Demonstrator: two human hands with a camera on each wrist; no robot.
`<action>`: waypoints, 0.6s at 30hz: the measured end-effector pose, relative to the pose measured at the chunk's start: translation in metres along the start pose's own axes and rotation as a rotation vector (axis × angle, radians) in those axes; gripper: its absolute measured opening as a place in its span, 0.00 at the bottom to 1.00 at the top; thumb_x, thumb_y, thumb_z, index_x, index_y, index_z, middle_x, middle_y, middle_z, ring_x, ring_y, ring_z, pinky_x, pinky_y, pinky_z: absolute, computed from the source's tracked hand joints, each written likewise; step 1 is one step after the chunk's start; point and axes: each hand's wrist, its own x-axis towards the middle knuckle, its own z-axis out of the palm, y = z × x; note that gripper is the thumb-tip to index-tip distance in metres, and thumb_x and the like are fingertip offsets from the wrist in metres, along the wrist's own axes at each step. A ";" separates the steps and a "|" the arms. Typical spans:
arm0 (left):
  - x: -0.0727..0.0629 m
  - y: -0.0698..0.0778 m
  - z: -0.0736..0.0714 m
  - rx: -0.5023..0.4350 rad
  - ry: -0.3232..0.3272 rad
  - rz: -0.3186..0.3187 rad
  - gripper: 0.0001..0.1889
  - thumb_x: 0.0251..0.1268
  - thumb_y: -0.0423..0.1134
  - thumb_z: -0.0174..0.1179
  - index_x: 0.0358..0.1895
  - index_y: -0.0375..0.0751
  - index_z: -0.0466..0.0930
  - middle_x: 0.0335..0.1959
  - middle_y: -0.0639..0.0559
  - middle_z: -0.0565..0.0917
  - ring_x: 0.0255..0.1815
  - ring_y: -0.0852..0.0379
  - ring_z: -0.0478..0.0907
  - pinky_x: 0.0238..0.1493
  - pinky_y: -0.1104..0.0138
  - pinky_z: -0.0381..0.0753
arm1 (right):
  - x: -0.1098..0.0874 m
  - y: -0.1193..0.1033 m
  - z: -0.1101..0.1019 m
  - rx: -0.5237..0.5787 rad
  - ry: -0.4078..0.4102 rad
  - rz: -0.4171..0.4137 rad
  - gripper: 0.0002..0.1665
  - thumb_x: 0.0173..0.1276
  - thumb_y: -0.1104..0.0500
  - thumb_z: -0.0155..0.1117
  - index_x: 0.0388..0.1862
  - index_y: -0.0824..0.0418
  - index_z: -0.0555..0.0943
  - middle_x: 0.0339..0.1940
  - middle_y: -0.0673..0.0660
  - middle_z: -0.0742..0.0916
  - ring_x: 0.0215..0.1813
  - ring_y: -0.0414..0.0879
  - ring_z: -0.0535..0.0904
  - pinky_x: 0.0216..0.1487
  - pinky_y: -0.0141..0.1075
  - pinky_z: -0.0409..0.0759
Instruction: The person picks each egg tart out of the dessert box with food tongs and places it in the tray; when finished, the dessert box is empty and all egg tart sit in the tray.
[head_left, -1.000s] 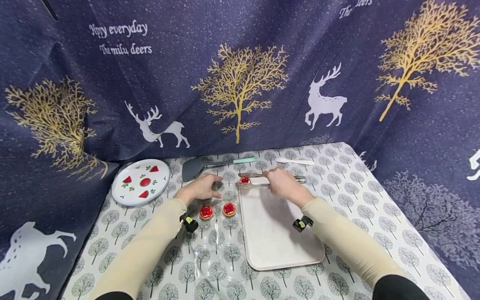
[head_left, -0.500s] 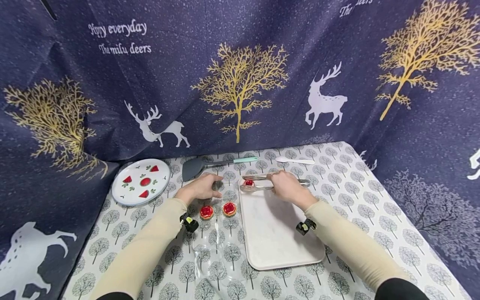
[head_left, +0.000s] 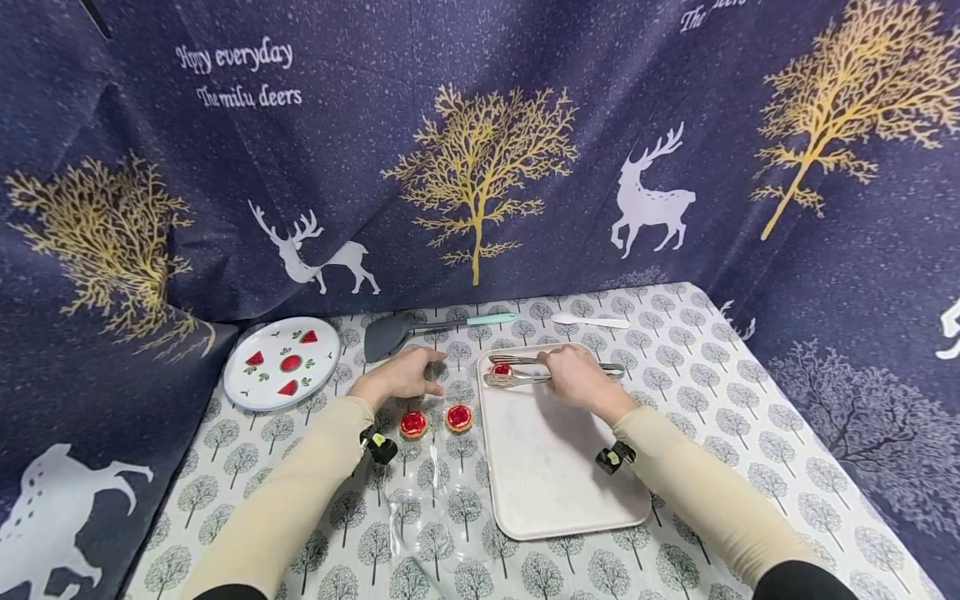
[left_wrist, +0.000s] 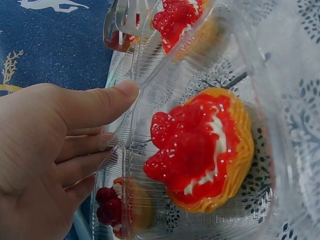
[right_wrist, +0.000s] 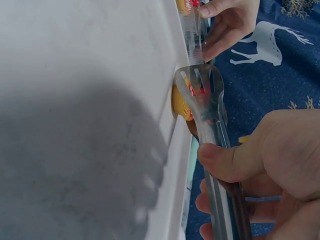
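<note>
My right hand (head_left: pixel 576 373) grips metal serving tongs (right_wrist: pixel 212 132). Between the tong tips, over the far left corner of a white tray (head_left: pixel 562 475), is a small tart with red fruit topping (head_left: pixel 502 369). My left hand (head_left: pixel 405 372) holds the edge of a clear plastic clamshell box (left_wrist: pixel 262 100), its thumb on the rim and its fingers along the outer side. Inside the box lie a near left tart (head_left: pixel 412 425) and a near right tart (head_left: pixel 459 418). The left wrist view also shows a tart (left_wrist: pixel 115 205) past the fingers, hidden under my hand in the head view.
A white plate with a watermelon pattern (head_left: pixel 251 392) sits at the back left. Behind the hands lie a grey spatula with a mint handle (head_left: pixel 390 336) and a white spoon (head_left: pixel 592 322). The box's clear lid (head_left: pixel 420 533) spreads toward the front. A dark deer-print curtain (head_left: pixel 360 167) hangs behind.
My right hand, the tongs and the tart have moved slightly right and nearer, from the tray's far left edge to inside its corner. My left hand and the box have stayed put.
</note>
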 end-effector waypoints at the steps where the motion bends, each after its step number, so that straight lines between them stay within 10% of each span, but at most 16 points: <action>1: 0.000 0.000 0.000 -0.002 -0.003 0.000 0.40 0.56 0.44 0.71 0.71 0.37 0.64 0.70 0.41 0.70 0.25 0.54 0.70 0.56 0.58 0.75 | 0.000 0.000 0.000 0.001 -0.002 0.003 0.19 0.51 0.66 0.72 0.44 0.62 0.82 0.29 0.59 0.87 0.26 0.49 0.80 0.38 0.46 0.85; 18: 0.000 0.000 -0.001 0.025 0.007 0.024 0.38 0.58 0.44 0.70 0.71 0.39 0.65 0.69 0.43 0.71 0.63 0.46 0.73 0.70 0.53 0.68 | 0.000 -0.002 -0.008 -0.029 -0.010 -0.027 0.20 0.51 0.64 0.75 0.44 0.62 0.80 0.30 0.56 0.86 0.31 0.54 0.80 0.34 0.47 0.84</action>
